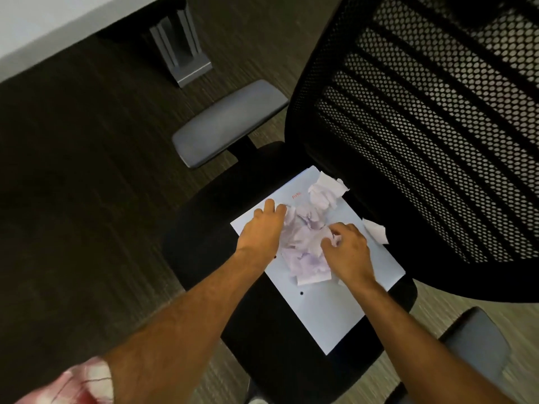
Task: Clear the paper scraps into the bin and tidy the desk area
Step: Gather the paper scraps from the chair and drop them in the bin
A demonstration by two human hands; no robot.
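Note:
A white sheet of paper (329,313) lies flat on the black seat of an office chair (210,228). A heap of torn, crumpled paper scraps (303,243) sits on the sheet's middle. My left hand (262,228) rests on the heap's left side, fingers spread over the scraps. On the heap's right side, my right hand (347,249) has its fingers curled around some scraps. More scraps (326,191) lie at the sheet's far corner, and one loose scrap (376,230) lies at its right edge. No bin is in view.
The chair's black mesh backrest (437,126) rises at the right. Grey armrests stand at the upper left (227,123) and lower right (475,348). A grey desk leg (180,48) and a white desk edge (43,33) are at the top left, over dark carpet.

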